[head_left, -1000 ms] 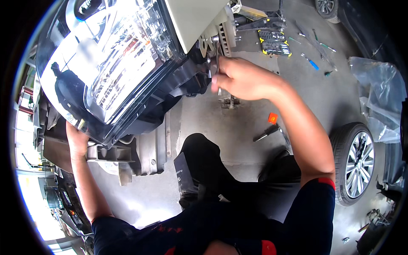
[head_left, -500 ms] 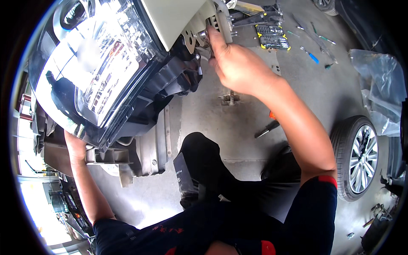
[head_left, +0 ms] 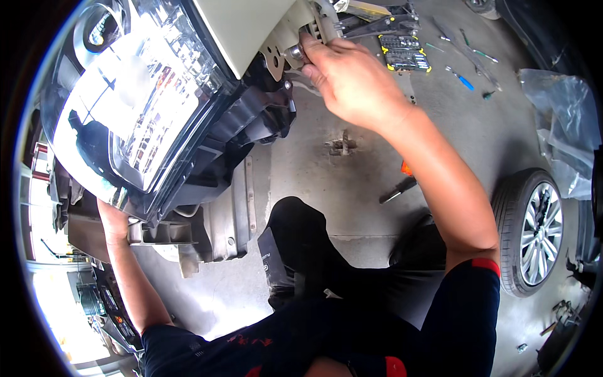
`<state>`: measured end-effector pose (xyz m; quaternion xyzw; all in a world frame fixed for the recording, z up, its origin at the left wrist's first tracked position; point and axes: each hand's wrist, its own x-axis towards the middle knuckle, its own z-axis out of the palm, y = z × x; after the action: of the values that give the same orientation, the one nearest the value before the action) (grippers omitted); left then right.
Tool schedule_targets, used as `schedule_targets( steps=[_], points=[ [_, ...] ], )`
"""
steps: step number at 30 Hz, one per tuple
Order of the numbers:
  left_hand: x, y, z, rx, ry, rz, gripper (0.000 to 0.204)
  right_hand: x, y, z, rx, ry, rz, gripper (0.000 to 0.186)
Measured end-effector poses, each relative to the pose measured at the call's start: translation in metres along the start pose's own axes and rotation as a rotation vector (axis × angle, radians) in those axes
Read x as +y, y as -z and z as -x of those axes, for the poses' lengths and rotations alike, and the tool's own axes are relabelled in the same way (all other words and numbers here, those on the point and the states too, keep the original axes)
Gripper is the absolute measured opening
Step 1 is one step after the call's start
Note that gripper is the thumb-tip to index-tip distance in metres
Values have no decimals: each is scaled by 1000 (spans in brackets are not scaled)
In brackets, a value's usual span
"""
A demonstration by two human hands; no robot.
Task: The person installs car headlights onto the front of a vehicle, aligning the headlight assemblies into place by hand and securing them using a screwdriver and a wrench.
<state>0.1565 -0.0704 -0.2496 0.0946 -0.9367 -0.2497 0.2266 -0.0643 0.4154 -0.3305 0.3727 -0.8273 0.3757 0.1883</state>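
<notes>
A large car headlight (head_left: 141,119) with a clear lens and black housing fills the upper left. My left hand (head_left: 113,220) reaches up behind its lower edge, its fingers hidden by the housing. At the upper middle, my right hand (head_left: 352,78) is at a pale metal bracket (head_left: 273,60) beside the cream fender panel (head_left: 242,28). Its thumb and index finger close around a small shiny metal cylinder (head_left: 296,51), which looks like a socket. The fingertips are partly hidden in the bracket's recess.
On the floor lie a socket set (head_left: 405,53), a blue-handled screwdriver (head_left: 461,80) and a dark tool with an orange end (head_left: 397,190). To the right stand a wheel (head_left: 537,232) and a clear plastic sheet (head_left: 559,119). My bent knee (head_left: 295,220) is below the headlight.
My right hand has turned slightly at the bracket, and more of its curled fingers show. My left hand stays behind the headlight. The whole view has shifted a little.
</notes>
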Motion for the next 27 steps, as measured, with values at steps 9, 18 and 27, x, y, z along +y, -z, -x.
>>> schedule_targets(
  steps=[9,18,27],
  points=[
    [-9,5,-2,-69,6,-93,53,15,-14,-9,274,224,83,24],
    [11,-5,4,14,10,21,48,-5,2,-13,-117,-71,-190,19],
    [48,-16,3,8,-81,95,24,-4,-1,-13,-166,-97,-409,15]
  ],
)
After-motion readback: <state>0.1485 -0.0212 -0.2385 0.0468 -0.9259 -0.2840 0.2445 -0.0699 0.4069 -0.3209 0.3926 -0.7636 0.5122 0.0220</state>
